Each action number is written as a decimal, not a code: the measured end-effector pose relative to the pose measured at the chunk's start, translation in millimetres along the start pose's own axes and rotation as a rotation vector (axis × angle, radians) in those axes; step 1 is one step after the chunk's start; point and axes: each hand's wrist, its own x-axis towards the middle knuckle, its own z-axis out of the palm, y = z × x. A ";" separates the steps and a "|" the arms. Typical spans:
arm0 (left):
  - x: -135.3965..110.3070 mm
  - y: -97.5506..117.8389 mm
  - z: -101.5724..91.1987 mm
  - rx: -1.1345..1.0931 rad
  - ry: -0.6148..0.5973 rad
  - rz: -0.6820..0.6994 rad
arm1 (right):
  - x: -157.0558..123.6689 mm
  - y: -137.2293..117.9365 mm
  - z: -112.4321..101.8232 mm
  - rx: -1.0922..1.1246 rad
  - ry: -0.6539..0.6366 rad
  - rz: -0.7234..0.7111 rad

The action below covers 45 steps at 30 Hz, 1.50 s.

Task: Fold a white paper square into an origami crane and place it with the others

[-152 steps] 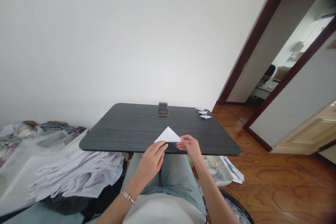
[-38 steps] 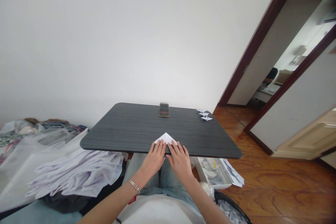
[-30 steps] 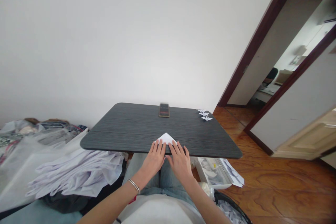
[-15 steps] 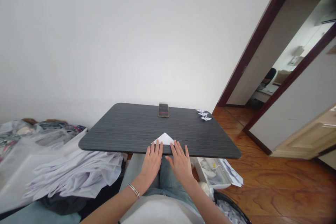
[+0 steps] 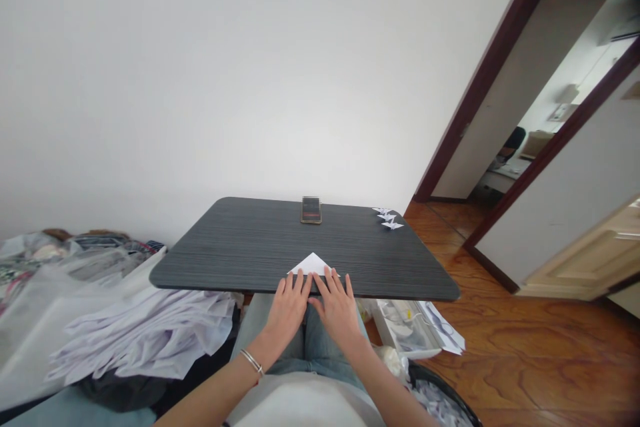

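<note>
A white sheet of paper folded into a triangle (image 5: 313,263) lies flat at the near edge of the dark table (image 5: 240,240), its point facing away from me. My left hand (image 5: 289,307) rests with outstretched fingers on the left part of its folded edge. On the middle and right of that same edge lie the fingers of my right hand (image 5: 339,310), palm down. The two hands nearly meet at the index fingers. Fingertips cover parts of the paper's near edge.
Several folded paper cranes (image 5: 390,219) stand at the table's far right corner. A phone (image 5: 311,209) leans near the wall at the back. Left of the table lies a heap of white papers (image 5: 145,333); right and below, a white box (image 5: 406,330) sits on the floor.
My right hand has slid left along the folded edge, close to my left hand. The left hand and the paper have barely moved.
</note>
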 end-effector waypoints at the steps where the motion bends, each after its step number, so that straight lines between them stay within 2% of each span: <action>1: 1.0 -0.9 -1.4 -0.002 -0.002 0.001 | 0.3 -0.8 -0.1 0.001 0.005 0.005; 6: 1.1 -1.3 -5.5 0.025 -0.014 -0.013 | -2.0 1.9 -0.2 0.002 0.023 0.025; 13: -1.0 0.6 -6.5 0.094 0.005 -0.049 | -9.5 19.0 1.6 -0.009 0.072 0.030; 17: -2.2 -3.8 -7.7 0.141 0.003 -0.067 | -13.2 28.1 1.5 -0.037 0.109 0.024; 23: -7.6 -13.6 -10.9 0.172 0.002 -0.039 | -16.0 34.6 1.2 -0.048 0.094 0.046; 29: -7.7 -8.8 -16.2 0.147 0.005 -0.066 | -14.9 34.8 0.2 -0.064 0.082 0.047; 38: 2.5 5.9 0.5 0.093 0.005 0.031 | -7.7 31.0 -1.3 -0.047 0.053 0.007; 45: 6.3 3.8 -0.8 0.073 0.009 0.090 | 0.1 13.6 -0.9 -0.001 0.008 -0.082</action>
